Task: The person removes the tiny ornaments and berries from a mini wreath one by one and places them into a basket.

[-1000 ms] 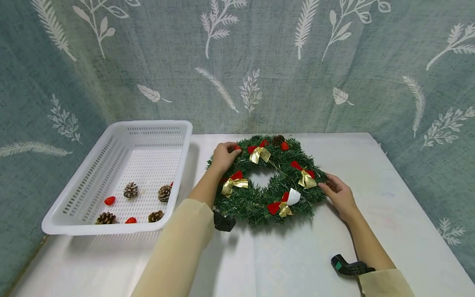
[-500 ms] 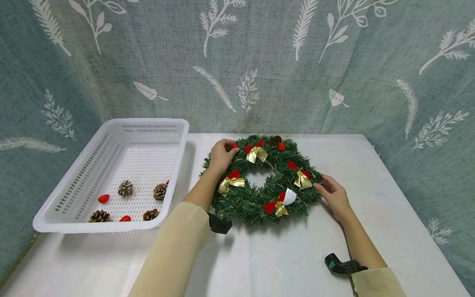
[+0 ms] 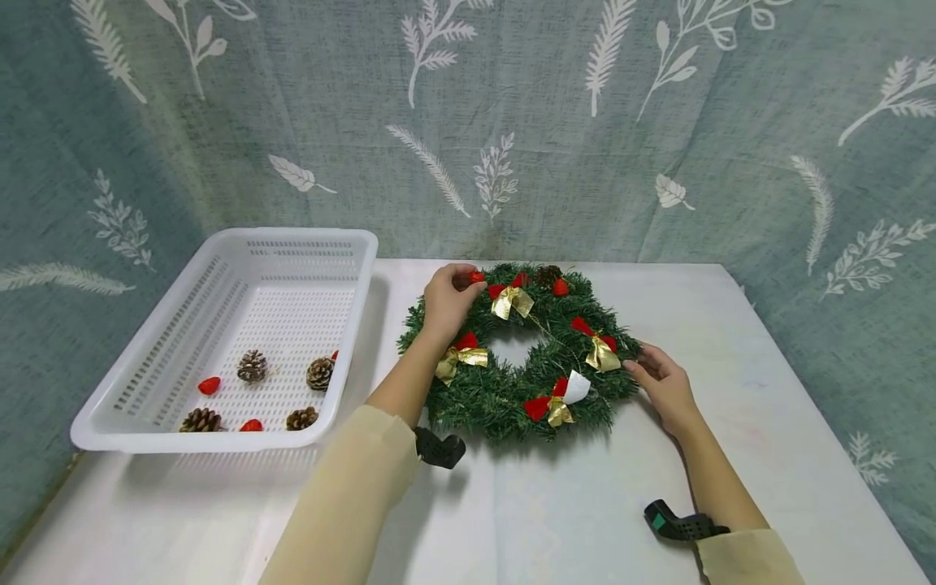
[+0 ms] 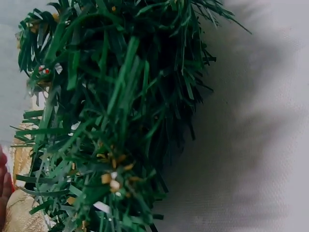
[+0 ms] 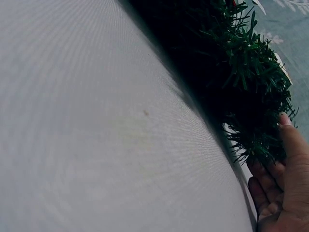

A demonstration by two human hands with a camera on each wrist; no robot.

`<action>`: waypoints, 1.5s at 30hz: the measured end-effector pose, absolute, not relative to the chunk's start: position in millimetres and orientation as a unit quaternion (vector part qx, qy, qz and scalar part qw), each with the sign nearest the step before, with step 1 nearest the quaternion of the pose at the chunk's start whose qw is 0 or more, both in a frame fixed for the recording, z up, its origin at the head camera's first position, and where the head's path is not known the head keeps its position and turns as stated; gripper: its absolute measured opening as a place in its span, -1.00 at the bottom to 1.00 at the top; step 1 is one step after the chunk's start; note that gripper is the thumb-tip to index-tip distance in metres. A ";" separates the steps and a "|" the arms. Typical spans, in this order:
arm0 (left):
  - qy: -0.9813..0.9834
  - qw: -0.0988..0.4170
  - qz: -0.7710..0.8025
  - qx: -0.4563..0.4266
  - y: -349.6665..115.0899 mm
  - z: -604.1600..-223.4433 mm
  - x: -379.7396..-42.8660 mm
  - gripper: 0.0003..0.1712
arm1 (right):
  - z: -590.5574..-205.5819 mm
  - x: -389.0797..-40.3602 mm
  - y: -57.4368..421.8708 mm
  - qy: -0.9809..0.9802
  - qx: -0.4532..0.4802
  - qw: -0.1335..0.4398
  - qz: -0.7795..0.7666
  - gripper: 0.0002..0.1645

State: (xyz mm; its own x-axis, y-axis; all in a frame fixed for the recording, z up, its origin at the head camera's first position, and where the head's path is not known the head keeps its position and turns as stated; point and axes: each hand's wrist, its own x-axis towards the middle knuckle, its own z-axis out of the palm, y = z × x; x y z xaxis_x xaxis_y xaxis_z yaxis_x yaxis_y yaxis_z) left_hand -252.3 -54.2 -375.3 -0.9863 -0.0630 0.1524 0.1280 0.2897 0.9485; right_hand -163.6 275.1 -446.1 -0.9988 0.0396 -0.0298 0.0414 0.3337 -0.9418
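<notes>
A green tinsel wreath point(image 3: 483, 406) with red and gold bows lies flat on the white table. At its far left part, my left hand point(image 3: 448, 305) pinches a small red strawberry-like ornament point(image 3: 477, 276) between thumb and fingers. My right hand point(image 3: 669, 390) grips the wreath's right edge, and in the right wrist view its thumb point(image 5: 292, 140) lies against the greenery with the fingers curled below. A pine cone point(image 3: 548, 276) and another red ornament point(image 3: 561, 288) sit on the wreath's far side. The left wrist view shows mostly wreath needles point(image 4: 111, 96); the held ornament is hidden there.
On the left stands a white perforated basket point(image 3: 219, 443) with several pine cones point(image 3: 252, 366) and a few red ornaments point(image 3: 209, 386) inside. A grey-green leaf-patterned curtain point(image 3: 439, 187) hangs behind the table point(image 3: 556, 520).
My left hand has shifted slightly up and to the right with the red ornament. The right hand keeps its grip on the wreath's edge. The head view has swayed a little.
</notes>
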 end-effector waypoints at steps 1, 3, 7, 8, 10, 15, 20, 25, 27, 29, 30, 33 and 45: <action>-0.797 0.080 -0.599 -0.021 -53.5 -374.2 -252.2 -0.62 | -445.9 -163.4 275.2 0.816 0.025 -0.001 -0.578 -0.28; -0.790 0.078 -0.608 -0.021 -52.0 -372.4 -251.9 -0.61 | -446.6 -163.6 275.8 0.815 0.024 -0.007 -0.578 -0.29; -0.778 0.077 -0.623 -0.015 -51.2 -367.2 -249.1 -0.60 | -449.1 -165.3 275.5 0.809 0.011 -0.024 -0.588 -0.34; -0.775 0.078 -0.627 -0.013 -51.3 -365.9 -248.2 -0.60 | -449.7 -165.5 275.2 0.807 0.008 -0.026 -0.590 -0.35; -0.770 0.080 -0.632 -0.014 -51.5 -363.2 -246.6 -0.60 | -449.6 -165.4 274.4 0.806 0.005 -0.025 -0.592 -0.35; -0.766 0.085 -0.637 -0.020 -51.2 -359.2 -243.3 -0.60 | -448.8 -164.8 273.6 0.807 0.005 -0.017 -0.590 -0.33; -0.763 0.090 -0.639 -0.039 -51.5 -357.5 -238.0 -0.60 | -448.2 -165.0 273.5 0.803 0.005 -0.018 -0.595 -0.32; -0.765 0.100 -0.633 -0.058 -52.8 -358.6 -230.2 -0.61 | -447.5 -164.8 272.9 0.800 0.006 -0.018 -0.600 -0.32; -0.769 0.105 -0.628 -0.057 -53.4 -359.4 -226.7 -0.62 | -447.8 -164.8 272.7 0.800 0.007 -0.019 -0.600 -0.32; -0.770 0.108 -0.627 -0.054 -53.8 -360.3 -223.6 -0.62 | -448.0 -164.6 272.5 0.800 0.008 -0.022 -0.599 -0.33; -0.770 0.109 -0.626 -0.053 -54.0 -360.6 -222.0 -0.62 | -448.1 -164.5 272.5 0.800 0.008 -0.023 -0.599 -0.34; -0.769 0.113 -0.628 -0.048 -54.5 -361.2 -217.2 -0.62 | -448.2 -164.1 272.8 0.803 0.006 -0.025 -0.595 -0.35; -0.730 0.134 -0.669 -0.020 -62.0 -370.6 -202.8 -0.60 | -448.7 -164.6 274.3 0.804 0.012 -0.019 -0.595 -0.33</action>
